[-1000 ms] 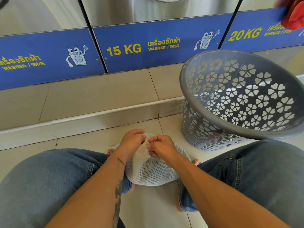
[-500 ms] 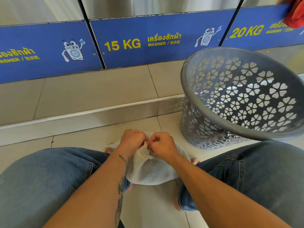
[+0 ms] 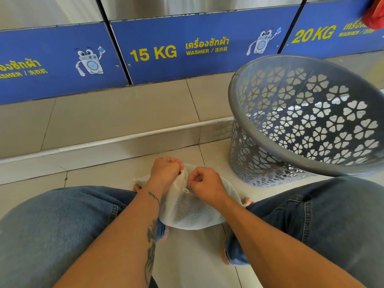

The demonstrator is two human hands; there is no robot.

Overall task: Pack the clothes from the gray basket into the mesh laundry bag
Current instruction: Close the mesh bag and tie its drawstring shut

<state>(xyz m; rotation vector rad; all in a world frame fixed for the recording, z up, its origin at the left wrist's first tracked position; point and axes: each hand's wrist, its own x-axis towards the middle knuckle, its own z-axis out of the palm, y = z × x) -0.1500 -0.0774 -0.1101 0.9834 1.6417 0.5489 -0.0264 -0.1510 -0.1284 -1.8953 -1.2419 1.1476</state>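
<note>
A white mesh laundry bag (image 3: 193,210) lies bulging on the tiled floor between my knees. My left hand (image 3: 166,172) is closed on the bag's upper edge at its opening. My right hand (image 3: 204,183) pinches the bag right beside it, at a small white tab near the opening. The gray basket (image 3: 245,125), plastic with flower-shaped cutouts, stands tilted to the right of the bag; no clothes show in the part of its inside that I see. What the bag holds is hidden by the mesh.
Blue washer panels (image 3: 187,48) marked 15 KG and 20 KG run along the back above a tiled step (image 3: 124,140). My jeans-clad knees (image 3: 52,225) flank the bag. Something red (image 3: 374,13) hangs at the top right corner.
My hands have shifted slightly on the bag's opening, the right hand drawing a little away from the left. The view has tilted a bit; the basket has not moved.
</note>
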